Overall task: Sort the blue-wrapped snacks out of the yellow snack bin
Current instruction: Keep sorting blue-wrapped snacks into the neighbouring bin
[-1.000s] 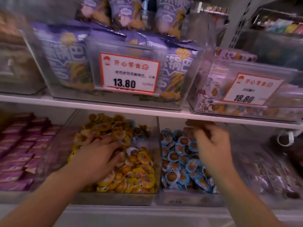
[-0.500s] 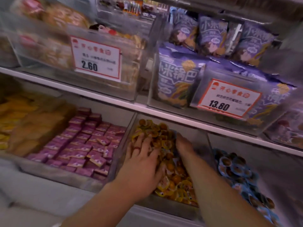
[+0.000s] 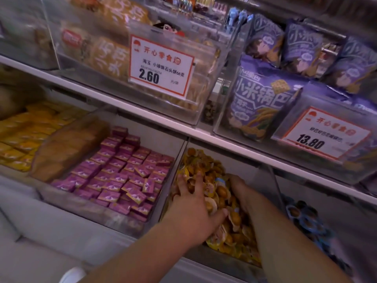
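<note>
reaching into the yellow snack bin (image 3: 263,176) on the lower shelf, both hands sit among the yellow-wrapped snacks (image 3: 204,162). the left hand (image 3: 193,209) lies flat on the pile, fingers (image 3: 199,181) spread wide and holding nothing. the right hand (image 3: 243,190) is dug into the pile, its fingers buried, so its grasp cannot be told. a blue-wrapped snack (image 3: 221,180) shows between the two hands near the fingertips. the blue snack bin (image 3: 306,219) lies just to the right, and a bin of purple packets (image 3: 122,174) just to the left.
</note>
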`<state>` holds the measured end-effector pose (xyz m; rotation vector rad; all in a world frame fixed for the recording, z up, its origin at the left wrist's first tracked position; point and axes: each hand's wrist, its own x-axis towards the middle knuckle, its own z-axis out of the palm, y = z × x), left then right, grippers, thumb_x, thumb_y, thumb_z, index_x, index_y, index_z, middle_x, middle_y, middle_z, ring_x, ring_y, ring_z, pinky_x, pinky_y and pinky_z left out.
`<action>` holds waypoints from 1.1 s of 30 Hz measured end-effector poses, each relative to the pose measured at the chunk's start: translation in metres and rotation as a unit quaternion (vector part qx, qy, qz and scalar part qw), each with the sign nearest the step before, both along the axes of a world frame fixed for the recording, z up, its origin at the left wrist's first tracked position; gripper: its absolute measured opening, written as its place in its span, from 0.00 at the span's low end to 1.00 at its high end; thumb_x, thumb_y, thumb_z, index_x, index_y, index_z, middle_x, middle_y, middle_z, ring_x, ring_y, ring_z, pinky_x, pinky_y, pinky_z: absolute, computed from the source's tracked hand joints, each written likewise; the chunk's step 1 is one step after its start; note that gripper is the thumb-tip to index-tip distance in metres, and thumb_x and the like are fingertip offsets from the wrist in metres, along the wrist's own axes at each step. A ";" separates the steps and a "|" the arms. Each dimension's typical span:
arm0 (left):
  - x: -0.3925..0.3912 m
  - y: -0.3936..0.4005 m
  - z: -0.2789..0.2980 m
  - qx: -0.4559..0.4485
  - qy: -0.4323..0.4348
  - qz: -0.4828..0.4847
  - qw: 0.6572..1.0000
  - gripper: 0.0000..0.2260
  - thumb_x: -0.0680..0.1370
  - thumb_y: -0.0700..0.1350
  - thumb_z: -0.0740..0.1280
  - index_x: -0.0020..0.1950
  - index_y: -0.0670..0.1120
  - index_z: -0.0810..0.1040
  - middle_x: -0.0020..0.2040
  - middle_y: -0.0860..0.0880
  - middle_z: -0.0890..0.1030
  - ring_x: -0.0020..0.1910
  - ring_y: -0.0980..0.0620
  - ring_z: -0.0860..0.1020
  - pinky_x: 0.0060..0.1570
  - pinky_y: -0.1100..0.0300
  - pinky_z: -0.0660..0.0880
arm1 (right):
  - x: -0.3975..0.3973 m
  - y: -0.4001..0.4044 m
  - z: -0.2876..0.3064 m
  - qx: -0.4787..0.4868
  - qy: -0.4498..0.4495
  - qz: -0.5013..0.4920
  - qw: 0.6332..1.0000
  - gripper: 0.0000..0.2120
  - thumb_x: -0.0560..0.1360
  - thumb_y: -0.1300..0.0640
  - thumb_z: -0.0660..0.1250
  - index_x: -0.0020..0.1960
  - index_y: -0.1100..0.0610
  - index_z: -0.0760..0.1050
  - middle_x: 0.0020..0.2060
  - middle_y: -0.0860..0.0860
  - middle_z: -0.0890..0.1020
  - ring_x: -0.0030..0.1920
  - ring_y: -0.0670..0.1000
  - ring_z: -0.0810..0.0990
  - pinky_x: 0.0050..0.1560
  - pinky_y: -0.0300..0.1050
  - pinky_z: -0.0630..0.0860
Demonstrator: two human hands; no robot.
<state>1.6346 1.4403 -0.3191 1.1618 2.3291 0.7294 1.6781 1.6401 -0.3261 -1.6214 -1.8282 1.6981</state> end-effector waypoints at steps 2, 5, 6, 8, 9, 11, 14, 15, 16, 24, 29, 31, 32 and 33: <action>-0.001 0.008 0.000 0.004 -0.043 0.007 0.999 0.53 0.65 0.78 0.60 0.75 0.61 0.30 0.78 0.41 0.31 0.77 0.32 0.55 0.74 0.43 0.61 | -0.002 -0.003 0.000 -0.012 0.022 -0.013 1.000 0.20 0.78 0.47 0.61 0.52 0.61 0.83 0.45 0.62 0.85 0.47 0.61 0.85 0.49 0.53 0.83; -0.003 0.021 -0.001 0.026 -0.103 0.014 0.994 0.59 0.61 0.77 0.64 0.75 0.60 0.27 0.78 0.42 0.29 0.79 0.37 0.50 0.74 0.49 0.57 | -0.002 -0.006 0.011 -0.040 0.064 -0.025 0.997 0.23 0.79 0.47 0.59 0.60 0.62 0.81 0.54 0.64 0.83 0.58 0.64 0.81 0.64 0.59 0.76; -0.004 0.025 0.000 0.039 -0.121 0.015 0.992 0.60 0.61 0.76 0.67 0.75 0.59 0.27 0.78 0.43 0.29 0.79 0.40 0.48 0.74 0.51 0.56 | -0.001 -0.004 0.014 -0.045 0.078 -0.029 0.996 0.23 0.78 0.46 0.60 0.59 0.62 0.82 0.53 0.63 0.84 0.56 0.64 0.82 0.62 0.59 0.77; -0.007 0.035 0.001 0.068 -0.165 0.020 0.984 0.62 0.62 0.72 0.72 0.76 0.59 0.28 0.79 0.44 0.32 0.80 0.44 0.44 0.74 0.53 0.53 | 0.005 0.000 0.022 -0.067 0.113 -0.036 0.991 0.24 0.77 0.42 0.59 0.55 0.60 0.84 0.51 0.62 0.85 0.53 0.62 0.84 0.56 0.55 0.80; -0.009 0.038 0.001 0.080 -0.189 0.019 0.979 0.62 0.62 0.70 0.74 0.76 0.59 0.29 0.80 0.45 0.34 0.80 0.45 0.44 0.74 0.54 0.52 | 0.008 0.002 0.026 -0.080 0.143 -0.037 0.986 0.25 0.77 0.39 0.60 0.53 0.58 0.85 0.50 0.61 0.86 0.51 0.61 0.85 0.51 0.53 0.82; -0.009 0.044 0.002 0.107 -0.233 -0.002 0.967 0.62 0.62 0.67 0.77 0.79 0.58 0.34 0.81 0.46 0.43 0.80 0.47 0.49 0.76 0.55 0.52 | 0.016 0.008 0.037 -0.081 0.209 -0.047 0.973 0.23 0.76 0.36 0.64 0.43 0.54 0.87 0.44 0.58 0.87 0.43 0.58 0.87 0.39 0.53 0.83; -0.010 0.042 0.013 0.163 -0.263 -0.017 0.951 0.55 0.64 0.65 0.77 0.80 0.54 0.48 0.75 0.54 0.67 0.71 0.56 0.68 0.71 0.60 0.64 | 0.023 0.007 0.054 -0.078 0.253 -0.038 0.963 0.20 0.76 0.40 0.67 0.35 0.52 0.87 0.40 0.58 0.87 0.39 0.57 0.87 0.33 0.54 0.82; -0.012 0.038 0.018 0.173 -0.245 0.001 0.954 0.50 0.65 0.66 0.75 0.78 0.54 0.53 0.72 0.55 0.72 0.67 0.56 0.72 0.67 0.62 0.67 | 0.024 0.003 0.057 -0.081 0.249 -0.029 0.965 0.21 0.76 0.40 0.66 0.39 0.55 0.87 0.43 0.59 0.87 0.42 0.59 0.87 0.37 0.56 0.83; -0.013 0.032 0.023 0.174 -0.209 0.027 0.962 0.44 0.67 0.67 0.73 0.77 0.54 0.58 0.68 0.55 0.75 0.65 0.54 0.75 0.64 0.61 0.69 | 0.023 -0.001 0.059 -0.088 0.237 -0.018 0.967 0.23 0.77 0.40 0.65 0.45 0.58 0.87 0.47 0.61 0.86 0.46 0.60 0.86 0.42 0.58 0.83; 0.002 -0.025 0.014 0.156 0.082 0.017 0.984 0.29 0.77 0.50 0.65 0.76 0.53 0.57 0.70 0.48 0.69 0.63 0.43 0.75 0.59 0.50 0.73 | 0.060 -0.055 0.058 0.007 0.167 0.167 0.972 0.16 0.79 0.54 0.59 0.55 0.56 0.84 0.54 0.55 0.85 0.53 0.53 0.84 0.58 0.46 0.79; -0.004 -0.020 0.005 0.158 0.091 -0.030 0.983 0.25 0.77 0.44 0.66 0.74 0.54 0.67 0.72 0.53 0.68 0.66 0.49 0.74 0.65 0.58 0.70 | 0.087 -0.070 0.055 0.231 0.024 0.308 0.923 0.23 0.78 0.64 0.61 0.68 0.45 0.73 0.61 0.45 0.77 0.48 0.33 0.77 0.48 0.25 0.71; -0.006 -0.020 0.006 0.194 0.091 -0.022 0.976 0.24 0.75 0.41 0.68 0.70 0.55 0.72 0.67 0.53 0.73 0.62 0.52 0.76 0.59 0.68 0.68 | 0.090 -0.075 0.043 0.276 0.054 0.317 0.906 0.24 0.77 0.62 0.65 0.69 0.43 0.70 0.62 0.42 0.76 0.50 0.29 0.75 0.51 0.23 0.70; -0.006 -0.019 0.007 0.213 0.093 -0.013 0.973 0.24 0.74 0.40 0.68 0.68 0.55 0.75 0.65 0.54 0.75 0.61 0.53 0.76 0.57 0.70 0.67 | 0.089 -0.075 0.038 0.293 0.070 0.314 0.900 0.24 0.76 0.61 0.66 0.69 0.42 0.70 0.64 0.42 0.76 0.56 0.32 0.75 0.57 0.27 0.71; -0.006 -0.018 0.008 0.230 0.095 0.000 0.968 0.24 0.73 0.38 0.68 0.68 0.55 0.76 0.64 0.54 0.75 0.60 0.53 0.77 0.57 0.70 0.68 | 0.087 -0.074 0.035 0.303 0.076 0.314 0.897 0.24 0.76 0.61 0.67 0.68 0.42 0.71 0.65 0.44 0.76 0.61 0.37 0.75 0.62 0.32 0.71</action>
